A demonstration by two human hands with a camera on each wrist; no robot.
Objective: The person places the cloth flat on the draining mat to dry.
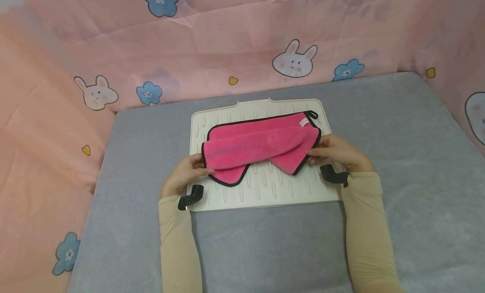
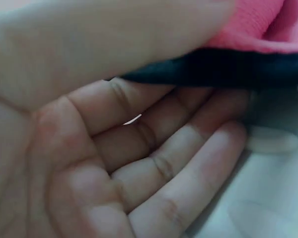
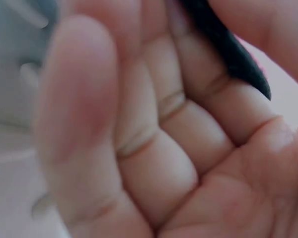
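Observation:
A pink cloth (image 1: 261,145) with black edging lies partly folded over a cream ribbed mat (image 1: 265,192). Its near part is raised in a loose fold, and two corners hang toward the front. My left hand (image 1: 186,173) pinches the cloth's left edge between thumb and fingers; in the left wrist view the black edging (image 2: 213,67) runs between them. At the right edge, my right hand (image 1: 339,152) pinches the cloth the same way, its black edging (image 3: 233,54) between thumb and fingers in the right wrist view. A black hanging loop (image 1: 312,114) and a white label (image 1: 304,122) show at the far right corner.
The mat lies on a table with a grey cover (image 1: 409,179). A pink curtain (image 1: 227,40) printed with rabbits and flowers hangs behind and at the sides. Black wrist-camera mounts (image 1: 191,197) stick out from both beige sleeves (image 1: 367,230).

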